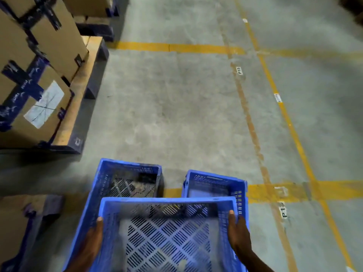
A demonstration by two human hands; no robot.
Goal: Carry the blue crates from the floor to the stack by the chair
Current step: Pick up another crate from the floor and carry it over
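Observation:
I hold an empty blue perforated crate in front of me, lifted above the floor. My left hand grips its left rim, thumb over the edge. My right hand grips the right rim the same way. Two more blue crates stand on the concrete floor just beyond it: one at the left and a smaller-looking one at the right. No chair or stack of crates is in view.
Taped cardboard boxes sit on a wooden pallet at the left. Another box is at the lower left. Yellow floor lines mark bays labelled P15; open concrete lies ahead and to the right.

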